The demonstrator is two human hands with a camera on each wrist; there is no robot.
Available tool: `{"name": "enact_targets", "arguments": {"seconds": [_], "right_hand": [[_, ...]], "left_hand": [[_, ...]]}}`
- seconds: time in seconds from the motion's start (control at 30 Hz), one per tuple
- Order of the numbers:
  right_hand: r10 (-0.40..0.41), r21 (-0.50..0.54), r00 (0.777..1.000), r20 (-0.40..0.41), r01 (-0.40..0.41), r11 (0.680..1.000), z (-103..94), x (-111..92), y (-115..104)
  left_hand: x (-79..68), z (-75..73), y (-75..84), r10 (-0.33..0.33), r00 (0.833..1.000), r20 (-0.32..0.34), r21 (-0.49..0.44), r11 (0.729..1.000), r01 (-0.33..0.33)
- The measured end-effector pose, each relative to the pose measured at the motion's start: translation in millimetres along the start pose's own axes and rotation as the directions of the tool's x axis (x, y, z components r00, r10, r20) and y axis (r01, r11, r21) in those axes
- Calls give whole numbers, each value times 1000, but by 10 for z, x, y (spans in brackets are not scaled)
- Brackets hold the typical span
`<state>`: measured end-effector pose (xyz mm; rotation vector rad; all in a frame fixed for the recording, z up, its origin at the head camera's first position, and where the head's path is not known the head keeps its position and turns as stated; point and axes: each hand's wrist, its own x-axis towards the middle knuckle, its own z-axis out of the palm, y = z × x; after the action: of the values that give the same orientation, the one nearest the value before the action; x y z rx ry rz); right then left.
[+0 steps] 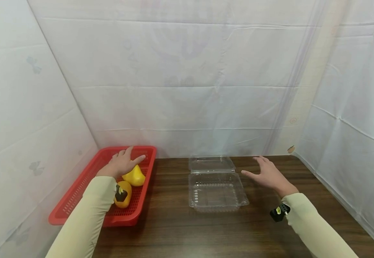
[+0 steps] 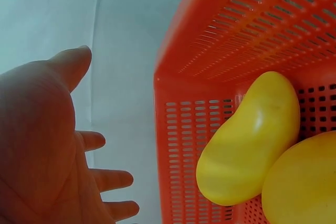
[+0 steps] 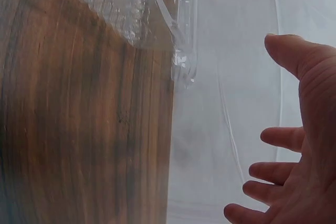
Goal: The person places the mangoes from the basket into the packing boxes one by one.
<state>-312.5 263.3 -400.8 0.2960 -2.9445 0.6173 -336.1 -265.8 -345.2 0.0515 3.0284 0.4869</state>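
Observation:
My left hand (image 1: 119, 165) hovers over the red plastic basket (image 1: 122, 220), fingers spread and nothing in its grasp. Two smooth yellow mangoes lie side by side in the basket: one mango (image 2: 249, 142) near the end wall, the other mango (image 2: 304, 182) cut off by the frame edge in the left wrist view. In the head view, the wrist camera covers part of the nearer one. To the right, a clear plastic clamshell container (image 1: 217, 195) stands with its lid (image 1: 211, 164) folded back. Beside it my right hand (image 1: 269, 175) is held in the air, thumb apart from fingers, holding nothing.
Everything stands on a dark wood-grain table (image 1: 170, 229). White sheeting (image 1: 180, 107) hangs behind it and along both sides. The basket is close to the left sheet, and its slotted walls rise around the mangoes.

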Motion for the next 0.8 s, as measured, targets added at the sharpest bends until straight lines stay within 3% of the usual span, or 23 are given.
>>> {"name": "enact_targets", "arguments": {"seconds": [0.5, 0.8], "right_hand": [[94, 36, 994, 60, -96, 995, 145, -20, -47], [108, 28, 992, 60, -110, 994, 200, -8, -74]], "left_hand": [[109, 95, -54, -46, 997, 54, -47, 998, 49], [151, 143, -66, -78, 993, 85, -72, 994, 84]]}}
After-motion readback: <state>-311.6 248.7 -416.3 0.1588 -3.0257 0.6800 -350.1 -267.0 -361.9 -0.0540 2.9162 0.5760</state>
